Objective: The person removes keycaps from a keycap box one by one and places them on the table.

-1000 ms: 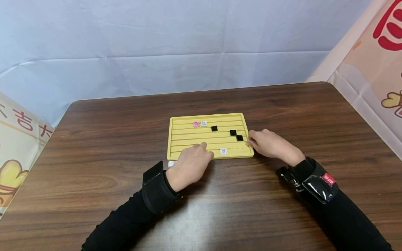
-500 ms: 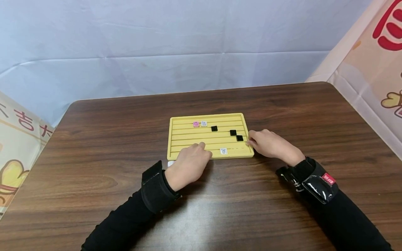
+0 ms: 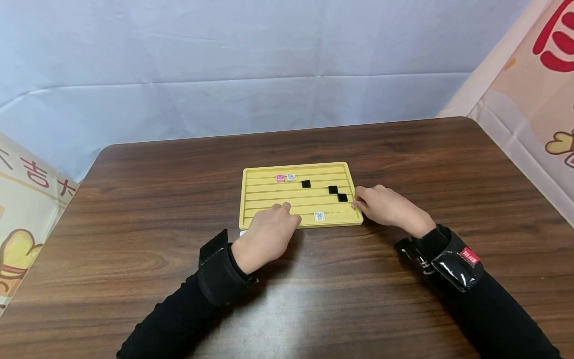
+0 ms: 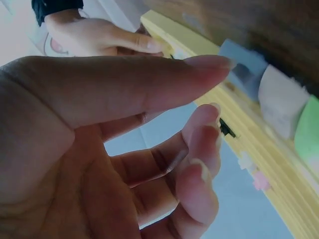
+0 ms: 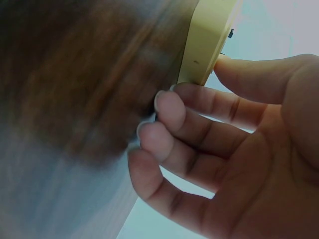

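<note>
A yellow ridged board [image 3: 260, 190] lies on the table. My right hand [image 3: 387, 207] grips its right edge; in the right wrist view the thumb [image 5: 259, 77] is on top and the index finger against the side. Over the board's front edge is my left hand [image 3: 266, 237], fingers loosely bent and thumb apart, nothing seen between them. Its thumb tip overlaps a grey-blue piece [image 4: 244, 67] in the left wrist view. Beside that stand a pale piece [image 4: 283, 99] and a green piece [image 4: 308, 132], along the board's front side. My left hand mostly hides them in the head view.
On the board sit a pink tile [image 3: 280, 178], a white tile [image 3: 291, 177] and three black tiles, one [image 3: 306, 184] near the middle. Another white tile [image 3: 319, 216] lies near the front. The brown wooden table [image 3: 134, 209] extends around the board, with a pale cloth [image 3: 269, 99] behind.
My left hand has slid slightly to the left along the front edge, covering more of the pale piece there. The right hand and the board stay in place.
</note>
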A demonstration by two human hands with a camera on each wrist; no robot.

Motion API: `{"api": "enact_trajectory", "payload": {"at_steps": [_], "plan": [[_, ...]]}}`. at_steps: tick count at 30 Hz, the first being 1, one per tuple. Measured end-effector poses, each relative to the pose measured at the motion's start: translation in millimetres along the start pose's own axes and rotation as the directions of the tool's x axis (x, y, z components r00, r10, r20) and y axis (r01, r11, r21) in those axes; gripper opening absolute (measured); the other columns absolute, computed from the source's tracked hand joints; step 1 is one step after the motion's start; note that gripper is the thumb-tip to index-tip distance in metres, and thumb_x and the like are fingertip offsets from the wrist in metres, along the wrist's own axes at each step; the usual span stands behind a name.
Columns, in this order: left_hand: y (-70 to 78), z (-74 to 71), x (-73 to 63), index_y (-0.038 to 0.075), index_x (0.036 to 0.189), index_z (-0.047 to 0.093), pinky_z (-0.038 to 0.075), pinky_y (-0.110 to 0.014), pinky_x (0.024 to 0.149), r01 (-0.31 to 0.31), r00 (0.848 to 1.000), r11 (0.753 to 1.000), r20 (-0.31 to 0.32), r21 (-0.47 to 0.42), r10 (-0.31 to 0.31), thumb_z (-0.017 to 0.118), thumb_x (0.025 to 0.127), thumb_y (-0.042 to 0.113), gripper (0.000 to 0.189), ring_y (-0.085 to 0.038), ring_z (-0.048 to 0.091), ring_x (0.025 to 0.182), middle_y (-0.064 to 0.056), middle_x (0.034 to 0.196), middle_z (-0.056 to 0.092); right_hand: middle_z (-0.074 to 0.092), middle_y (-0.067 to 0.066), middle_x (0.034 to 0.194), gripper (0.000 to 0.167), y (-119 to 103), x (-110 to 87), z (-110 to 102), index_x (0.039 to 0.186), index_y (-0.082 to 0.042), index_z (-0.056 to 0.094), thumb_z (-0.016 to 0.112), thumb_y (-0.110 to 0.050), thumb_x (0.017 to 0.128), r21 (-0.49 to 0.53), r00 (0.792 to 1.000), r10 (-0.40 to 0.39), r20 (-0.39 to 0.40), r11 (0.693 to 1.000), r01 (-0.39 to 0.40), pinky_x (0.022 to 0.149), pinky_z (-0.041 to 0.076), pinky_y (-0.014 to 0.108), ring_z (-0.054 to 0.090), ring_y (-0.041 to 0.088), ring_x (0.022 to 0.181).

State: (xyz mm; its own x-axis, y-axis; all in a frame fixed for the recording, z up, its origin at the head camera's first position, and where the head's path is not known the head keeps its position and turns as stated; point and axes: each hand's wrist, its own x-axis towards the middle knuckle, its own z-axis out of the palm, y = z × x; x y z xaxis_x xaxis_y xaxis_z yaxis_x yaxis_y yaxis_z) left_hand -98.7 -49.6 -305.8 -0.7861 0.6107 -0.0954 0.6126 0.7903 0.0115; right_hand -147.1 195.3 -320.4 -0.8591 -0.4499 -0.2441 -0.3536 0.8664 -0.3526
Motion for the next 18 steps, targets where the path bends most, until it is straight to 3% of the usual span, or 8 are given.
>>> {"api": "enact_trajectory", "payload": {"at_steps": [7, 13, 18], "plan": [[-9.0, -10.7, -3.0, 0.009, 0.095, 0.065, 0.041, -0.028, 0.050, 0.042, 0.999, 0.998, 0.036, -0.052, -0.040, 0.057, 0.087, -0.001, 0.015, -0.020, 0.050, 0.066, -0.007, 0.077, 0.050, 0.046, 0.004, 0.065, 0.014, -0.2, -0.5, -0.3, 0.092, -0.001, 0.053, 0.049, -0.014, 0.096, 0.010, 1.000, 0.004, 0.008, 1.000, -0.004, 0.050, 0.030, 0.028, 0.038, 0.014, 0.050], [-20.4, -16.7, -4.6, 0.006, 0.094, 0.064, 0.042, -0.030, 0.050, 0.066, 0.998, 0.996, 0.013, -0.068, -0.065, 0.056, 0.086, -0.004, 0.014, -0.020, 0.050, 0.064, -0.008, 0.073, 0.050, 0.045, 0.004, 0.064, 0.015, -0.6, -0.7, -0.2, 0.094, -0.001, 0.054, 0.049, -0.015, 0.096, 0.016, 1.000, 0.014, 0.016, 1.000, -0.015, 0.050, 0.029, 0.028, 0.037, 0.014, 0.050], [-31.0, -22.6, -6.6, 0.005, 0.099, 0.063, 0.041, -0.031, 0.050, 0.127, 0.991, 0.990, 0.052, -0.060, -0.124, 0.054, 0.086, -0.005, 0.019, -0.021, 0.052, 0.066, -0.009, 0.076, 0.052, 0.045, 0.004, 0.064, 0.015, -0.6, -0.8, 0.2, 0.096, 0.000, 0.054, 0.049, -0.014, 0.096, 0.019, 1.000, 0.014, 0.014, 1.000, -0.014, 0.050, 0.029, 0.028, 0.037, 0.014, 0.049]]}}
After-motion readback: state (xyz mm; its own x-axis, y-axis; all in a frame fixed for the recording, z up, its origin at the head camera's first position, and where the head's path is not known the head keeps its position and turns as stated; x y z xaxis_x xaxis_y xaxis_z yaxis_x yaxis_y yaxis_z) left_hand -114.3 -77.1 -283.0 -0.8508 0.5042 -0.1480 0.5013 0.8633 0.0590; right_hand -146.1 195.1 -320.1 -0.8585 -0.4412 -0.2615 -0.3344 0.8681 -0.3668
